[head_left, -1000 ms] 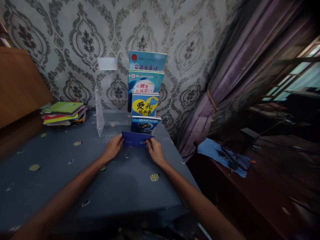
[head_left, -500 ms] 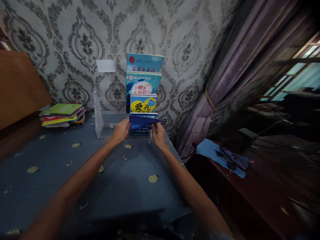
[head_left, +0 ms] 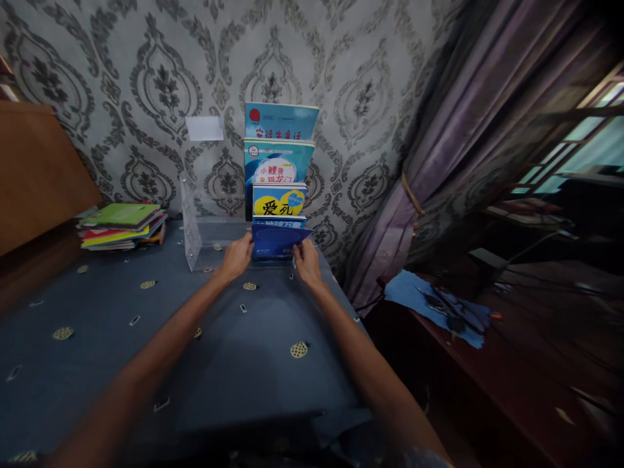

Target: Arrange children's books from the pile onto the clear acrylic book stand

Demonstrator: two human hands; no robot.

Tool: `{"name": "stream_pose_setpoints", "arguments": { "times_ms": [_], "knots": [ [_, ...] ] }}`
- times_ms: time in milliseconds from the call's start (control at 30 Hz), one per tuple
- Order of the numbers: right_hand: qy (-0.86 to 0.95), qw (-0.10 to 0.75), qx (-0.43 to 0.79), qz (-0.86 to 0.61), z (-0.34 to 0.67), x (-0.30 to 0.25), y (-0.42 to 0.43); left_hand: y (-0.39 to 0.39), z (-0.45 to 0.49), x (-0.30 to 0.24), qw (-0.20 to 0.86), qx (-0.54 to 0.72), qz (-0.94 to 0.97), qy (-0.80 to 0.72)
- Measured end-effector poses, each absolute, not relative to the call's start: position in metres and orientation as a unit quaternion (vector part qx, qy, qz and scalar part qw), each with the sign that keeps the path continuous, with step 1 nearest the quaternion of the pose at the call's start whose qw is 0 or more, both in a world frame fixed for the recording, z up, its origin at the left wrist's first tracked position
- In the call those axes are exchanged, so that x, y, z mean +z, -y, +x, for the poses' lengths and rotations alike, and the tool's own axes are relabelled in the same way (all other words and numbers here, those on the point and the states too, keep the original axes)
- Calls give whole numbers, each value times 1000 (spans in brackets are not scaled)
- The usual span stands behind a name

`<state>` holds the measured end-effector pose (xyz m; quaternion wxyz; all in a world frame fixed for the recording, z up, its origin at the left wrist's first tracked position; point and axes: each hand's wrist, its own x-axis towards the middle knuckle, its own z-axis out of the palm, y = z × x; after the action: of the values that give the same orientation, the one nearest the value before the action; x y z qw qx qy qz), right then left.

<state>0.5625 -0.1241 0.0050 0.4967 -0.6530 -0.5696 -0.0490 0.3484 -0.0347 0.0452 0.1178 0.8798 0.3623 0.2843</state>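
Blue book [head_left: 279, 242] held at both edges

My left hand [head_left: 237, 257] grips the left edge and my right hand [head_left: 307, 261] the right, fingers closed on each side. The blue book is at the front of the rack [head_left: 191, 224], before the others; its foot is too dark for me to tell whether it rests on the rack's bottom. It looks thin, so I judge it light, and likely to flex rather than stay stiff: squeezing inward could bow it. The cover seems smooth and may slip a little, and the corners would crease first. The side edges, taken level with each other, seem the right hold.

Counting outward: two hands, one blue book, one counter [head_left: 234, 364], one rack. Left of the rack, well apart, lies one pile [head_left: 121, 216], too tightly stacked to count, green on top. Behind the blue book, four books step up: a low book [head_left: 283, 222], a heart book [head_left: 279, 201], a taller book [head_left: 263, 162] and a back book [head_left: 287, 120]. One white card [head_left: 203, 128] shows above the rack's left part, against one patterned wall [head_left: 341, 52].
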Motion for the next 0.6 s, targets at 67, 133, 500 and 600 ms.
{"name": "stream_pose_setpoints", "arguments": {
  "times_ms": [67,133,500,600],
  "knots": [
    [557,492,-54,-666,562,2,123,36,350,44,111,269,877,-383],
    [546,500,-58,-670,562,0,122,37,350,43,97,260,873,-400],
    [517,551,-75,-651,568,-10,117,50,355,51,40,173,866,-468],
    [534,526,-91,-656,569,-9,117,54,358,54,24,149,870,-470]
  ]
}}
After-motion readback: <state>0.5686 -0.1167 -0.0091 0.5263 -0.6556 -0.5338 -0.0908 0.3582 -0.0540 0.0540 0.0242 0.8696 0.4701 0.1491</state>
